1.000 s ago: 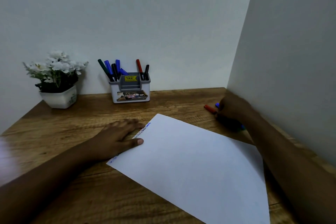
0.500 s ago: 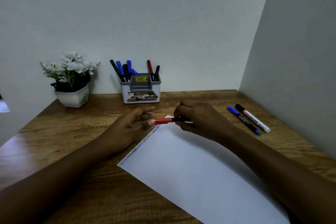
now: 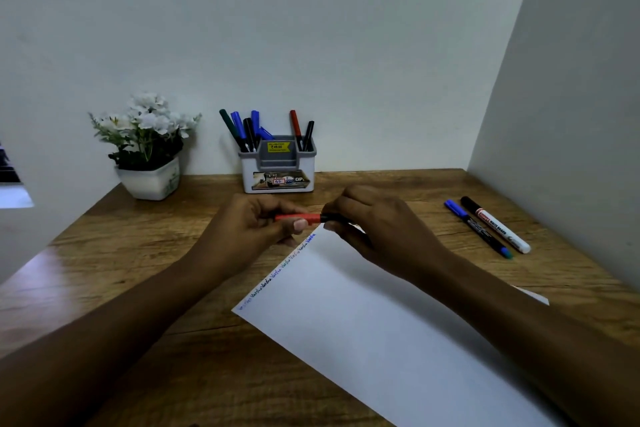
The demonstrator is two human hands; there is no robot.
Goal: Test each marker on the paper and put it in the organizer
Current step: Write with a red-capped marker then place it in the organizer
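Both hands hold a red-capped marker [image 3: 300,218] level above the far corner of the white paper [image 3: 374,329]. My left hand [image 3: 254,224] grips the red cap end, and my right hand [image 3: 375,224] grips the black barrel. The paper's left edge carries a row of small handwritten test words. A grey and white organizer [image 3: 278,168] stands at the back against the wall with several markers upright in it. On the wood to the right lie a blue marker [image 3: 476,227] and a black-capped whiteboard marker [image 3: 498,226], side by side.
A white pot of white flowers [image 3: 147,149] stands at the back left. The wooden table [image 3: 114,253] is closed in by a wall behind and a wall [image 3: 571,114] on the right.
My right hand picked the red marker from the pile at the right and brought it to the middle. My left hand left the paper and took hold of the cap end.
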